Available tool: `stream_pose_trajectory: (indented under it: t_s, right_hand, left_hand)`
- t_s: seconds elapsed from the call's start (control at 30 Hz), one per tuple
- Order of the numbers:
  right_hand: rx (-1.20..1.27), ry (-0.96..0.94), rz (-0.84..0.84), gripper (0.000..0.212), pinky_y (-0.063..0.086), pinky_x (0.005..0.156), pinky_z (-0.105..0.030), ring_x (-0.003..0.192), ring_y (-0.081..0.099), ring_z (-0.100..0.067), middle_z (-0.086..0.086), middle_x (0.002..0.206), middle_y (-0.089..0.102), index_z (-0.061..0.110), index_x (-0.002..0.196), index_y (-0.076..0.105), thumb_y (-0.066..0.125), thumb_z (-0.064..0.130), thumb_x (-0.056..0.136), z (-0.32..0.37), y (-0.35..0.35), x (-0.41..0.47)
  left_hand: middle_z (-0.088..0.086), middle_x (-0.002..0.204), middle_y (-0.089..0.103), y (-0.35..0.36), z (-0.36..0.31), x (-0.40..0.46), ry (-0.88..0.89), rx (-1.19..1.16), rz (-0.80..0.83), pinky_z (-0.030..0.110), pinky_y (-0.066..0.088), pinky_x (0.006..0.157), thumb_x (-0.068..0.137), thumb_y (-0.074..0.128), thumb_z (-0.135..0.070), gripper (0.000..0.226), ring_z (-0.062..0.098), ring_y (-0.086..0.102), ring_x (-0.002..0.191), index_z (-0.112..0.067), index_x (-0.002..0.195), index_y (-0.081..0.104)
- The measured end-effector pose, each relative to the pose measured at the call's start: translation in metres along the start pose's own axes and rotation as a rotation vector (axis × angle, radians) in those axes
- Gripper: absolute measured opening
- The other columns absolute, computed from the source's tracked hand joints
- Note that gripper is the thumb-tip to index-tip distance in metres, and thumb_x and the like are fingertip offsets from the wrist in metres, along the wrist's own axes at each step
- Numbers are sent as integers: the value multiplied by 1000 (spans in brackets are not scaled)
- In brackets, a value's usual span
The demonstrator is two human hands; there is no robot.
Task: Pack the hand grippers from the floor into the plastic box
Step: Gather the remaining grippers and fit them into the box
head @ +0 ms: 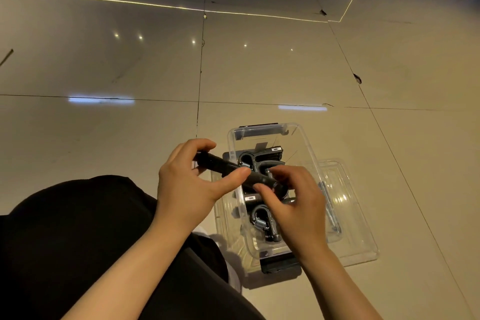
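I hold one hand gripper over the box.
My left hand (189,179) and right hand (293,202) both pinch the hand gripper (233,170); it lies sideways, just above the plastic box (306,153), with more grippers inside.

Box mouth: both hands, left hand (189,179) and right hand (293,202), hold a hand gripper (233,171) across the clear plastic box (304,143), barring its middle.
Far end: open above the packed grippers (259,158).
Right flank: clear lid (358,241) lies just beside the box.
Left flank: dark-clothed knee (91,228) near.
Beyond: bare tile floor (130,65).
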State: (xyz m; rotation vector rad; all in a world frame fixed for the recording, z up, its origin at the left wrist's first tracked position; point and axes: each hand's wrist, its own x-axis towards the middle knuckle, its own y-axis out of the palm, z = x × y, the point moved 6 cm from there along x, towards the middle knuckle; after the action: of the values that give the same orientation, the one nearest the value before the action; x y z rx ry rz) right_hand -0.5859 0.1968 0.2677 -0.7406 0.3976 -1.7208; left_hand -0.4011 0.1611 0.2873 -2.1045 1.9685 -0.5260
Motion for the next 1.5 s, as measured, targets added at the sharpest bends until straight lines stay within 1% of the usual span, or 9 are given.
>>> stream_pose_trajectory:
  t_s: [0.17,0.23,0.4,0.5,0.87,1.17,1.27,1.37,1.5]
  right_hand:
    - [57,49,-120,29,46,74,-15,84,59,-7,12,89,63,28,97,60,77,15,77,5,-29,6]
    - [28,53,-95,31,48,75,-23,85,61,-11,11,89,65,30,98,60,76,17,76,4,-42,15]
    - [48,104,114,28,51,74,-19,82,64,-7,11,87,69,32,96,65,77,25,71,-1,-61,38]
    - [39,156,191,30,49,72,-16,84,63,-4,14,89,68,34,97,65,77,25,71,-2,-56,41]
    - [169,296,302,21,54,80,-28,83,68,-9,5,86,71,24,90,71,79,22,71,-6,-43,38]
    - [189,300,413,19,56,78,-34,79,69,-13,1,84,72,19,90,71,78,22,72,-8,-34,37]
    - [2,109,305,35,47,86,-16,98,59,2,18,106,62,33,109,61,68,45,77,0,-38,23]
    - [14,-64,459,56,32,94,-2,126,37,7,29,133,41,46,128,46,61,57,75,7,-27,-9]
    - [36,-62,618,81,35,109,-34,138,15,7,44,137,18,56,135,24,70,55,68,-9,-5,-33]
  left_hand:
    - [-11,107,51,21,7,-9,-195,-90,169,4,39,70,49,56,-71,77,1,50,99,-37,117,40]
    - [-12,118,46,29,6,-14,-166,-14,291,11,40,81,51,56,-73,85,1,48,104,-42,126,31]
    - [-3,137,31,28,-26,-27,562,416,240,25,43,91,69,65,-58,82,11,40,118,-30,137,29]
    - [3,141,35,27,-33,-35,778,466,212,30,38,100,72,66,-53,74,20,38,129,-23,134,38]
    - [6,154,19,25,-31,-48,833,681,348,42,18,113,64,71,-62,105,22,17,142,-18,146,22]
    - [6,136,40,27,-31,-51,835,653,379,38,31,108,67,72,-47,88,22,41,126,-18,140,33]
    - [3,131,44,27,-31,-50,733,554,411,30,34,104,67,67,-51,83,19,44,122,-19,137,36]
    - [-1,131,47,21,-27,-44,571,414,436,13,30,103,65,70,-52,84,12,43,122,-21,136,36]
    - [-12,137,40,22,-21,-44,507,346,501,2,13,105,65,67,-60,88,-3,30,126,-26,138,34]
